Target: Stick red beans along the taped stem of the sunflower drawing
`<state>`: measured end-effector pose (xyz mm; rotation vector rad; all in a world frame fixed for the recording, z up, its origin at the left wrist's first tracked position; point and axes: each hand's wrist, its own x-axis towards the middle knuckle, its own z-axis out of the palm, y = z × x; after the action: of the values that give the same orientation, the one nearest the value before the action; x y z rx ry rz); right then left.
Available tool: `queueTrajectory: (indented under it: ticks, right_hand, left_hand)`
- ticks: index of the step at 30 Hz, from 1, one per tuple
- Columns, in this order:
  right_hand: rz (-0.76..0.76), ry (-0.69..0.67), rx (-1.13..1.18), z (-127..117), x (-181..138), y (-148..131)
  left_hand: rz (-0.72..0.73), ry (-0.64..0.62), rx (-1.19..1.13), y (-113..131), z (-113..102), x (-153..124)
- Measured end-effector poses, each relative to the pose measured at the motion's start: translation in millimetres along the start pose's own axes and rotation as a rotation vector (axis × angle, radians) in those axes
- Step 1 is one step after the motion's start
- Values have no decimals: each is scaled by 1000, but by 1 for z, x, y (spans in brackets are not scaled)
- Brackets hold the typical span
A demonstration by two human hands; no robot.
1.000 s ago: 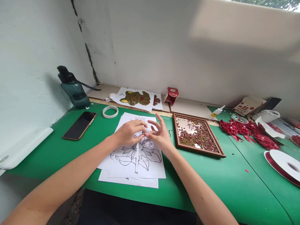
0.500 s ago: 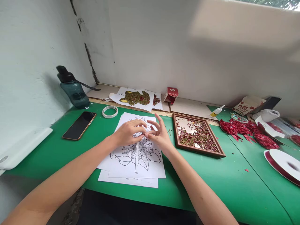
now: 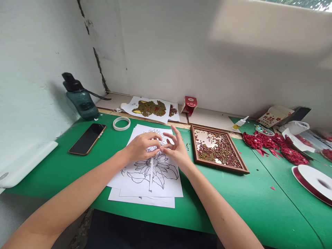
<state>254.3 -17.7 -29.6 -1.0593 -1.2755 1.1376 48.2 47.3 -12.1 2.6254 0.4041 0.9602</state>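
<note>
Left hand (image 3: 144, 147) part-curled, right hand (image 3: 175, 148) fingers spread, thumb tips close over flower drawing (image 3: 158, 169); hold unclear. Light pinch, steady wrists advisable.

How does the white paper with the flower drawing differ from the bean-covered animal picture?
The white paper with the black flower drawing shows plain line art; the animal picture of green and red beans is mostly filled in. The flower paper lies beneath the left hand and right hand, while the animal picture sits farther back by the pale wall. Both have white paper.
</note>
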Motion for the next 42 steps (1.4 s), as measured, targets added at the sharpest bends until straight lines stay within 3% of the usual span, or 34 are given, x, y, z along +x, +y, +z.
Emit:
queueTrajectory:
  ticks: [19,42]
  right_hand:
    - [2,5,8,0,0,1]
    - [-9,35,-21,-2,4,8]
  left_hand:
    - [-27,-5,2,0,0,0]
    - [-68,-136,68,-4,2,-3]
